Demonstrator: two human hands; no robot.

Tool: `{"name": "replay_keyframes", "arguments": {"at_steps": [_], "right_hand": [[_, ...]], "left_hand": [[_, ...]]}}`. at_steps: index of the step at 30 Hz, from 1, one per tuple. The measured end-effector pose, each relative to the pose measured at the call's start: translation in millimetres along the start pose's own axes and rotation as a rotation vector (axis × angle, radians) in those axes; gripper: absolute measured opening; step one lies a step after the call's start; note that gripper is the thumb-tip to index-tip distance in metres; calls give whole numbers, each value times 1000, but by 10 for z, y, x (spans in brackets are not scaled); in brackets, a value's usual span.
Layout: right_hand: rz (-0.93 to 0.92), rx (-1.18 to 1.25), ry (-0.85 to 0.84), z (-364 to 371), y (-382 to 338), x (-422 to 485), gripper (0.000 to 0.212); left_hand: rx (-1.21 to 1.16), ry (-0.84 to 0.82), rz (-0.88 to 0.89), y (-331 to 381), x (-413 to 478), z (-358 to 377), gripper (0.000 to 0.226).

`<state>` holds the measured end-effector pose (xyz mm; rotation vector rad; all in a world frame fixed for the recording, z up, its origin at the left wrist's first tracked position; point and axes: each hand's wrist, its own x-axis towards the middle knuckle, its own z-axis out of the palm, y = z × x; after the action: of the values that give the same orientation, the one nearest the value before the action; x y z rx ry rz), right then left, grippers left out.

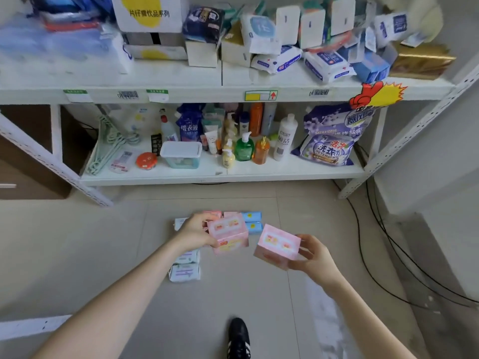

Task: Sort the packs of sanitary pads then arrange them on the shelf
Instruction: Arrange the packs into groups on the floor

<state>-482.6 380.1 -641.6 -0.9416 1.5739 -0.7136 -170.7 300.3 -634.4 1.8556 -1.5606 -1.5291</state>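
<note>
Our left grip (pixel 195 234) holds the first pink pack (pixel 229 233); our right grip (pixel 315 256) holds the second pink pack (pixel 278 246), above the floor (pixel 77 255).

Bare shelf (pixel 168 73) front, boxes (pixel 201 54) behind

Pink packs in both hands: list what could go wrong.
The upper shelf is crammed, wipes packs heaped near its edge; adding packs there may topple them.
At right, black cables cross the floor; a step there could snag.
The right hand grips its tilted pink pack by one end; it might slip.
</note>
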Motion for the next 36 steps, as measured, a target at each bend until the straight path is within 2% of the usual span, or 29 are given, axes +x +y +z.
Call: {"name": "replay_keyframes", "arguments": {"at_steps": [3, 8, 21, 27, 36], "right_hand": [[17, -12, -28, 104, 391, 418, 63], [53, -34, -54, 318, 1216, 1181, 61], [88, -63, -99, 939, 3430, 2845, 64], [96, -93, -115, 1167, 3978, 3212, 64], [44, -80, -133, 1491, 4326, 3499, 64]], "left_hand": [[48, -29, -16, -376, 539, 133, 75], [107, -51, -3, -1065, 1429, 449, 73], [297, -118, 222, -2869, 3406, 1397, 78], [384, -143, 314, -3293, 3879, 1616, 74], [573, -172, 413, -3577, 4188, 1756, 76]]}}
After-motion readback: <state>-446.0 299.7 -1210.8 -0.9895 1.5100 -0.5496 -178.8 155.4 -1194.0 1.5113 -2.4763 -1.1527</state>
